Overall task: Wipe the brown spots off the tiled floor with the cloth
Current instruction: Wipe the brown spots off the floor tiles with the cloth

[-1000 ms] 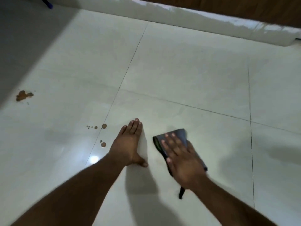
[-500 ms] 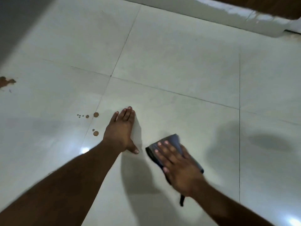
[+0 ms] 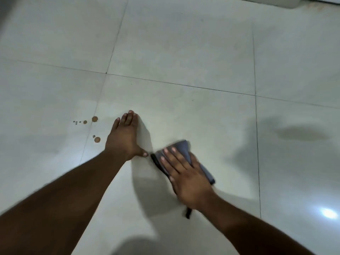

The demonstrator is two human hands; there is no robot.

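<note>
My right hand [image 3: 185, 173] lies flat with straight fingers on a folded grey cloth [image 3: 183, 147], pressing it onto the pale tiled floor [image 3: 184, 52]. My left hand [image 3: 125, 138] rests flat on the floor just left of the cloth, its thumb tip almost touching the cloth's edge. Several round brown spots [image 3: 94, 119] sit on the tiles just left of my left hand, one larger drop [image 3: 97, 139] nearest the wrist and a row of tiny ones [image 3: 79, 122] further left. The cloth is about one hand's width right of the spots.
Dark grout lines [image 3: 255, 126] cross the floor. A faint dark smear [image 3: 301, 133] lies on the tile to the right. A white skirting edge [image 3: 276, 1] runs along the top right. A lamp glare [image 3: 329, 213] shines at lower right.
The view has tilted down and right, so the large brown stain at far left has left the frame. My right hand has slid the cloth nearer to my left thumb.
</note>
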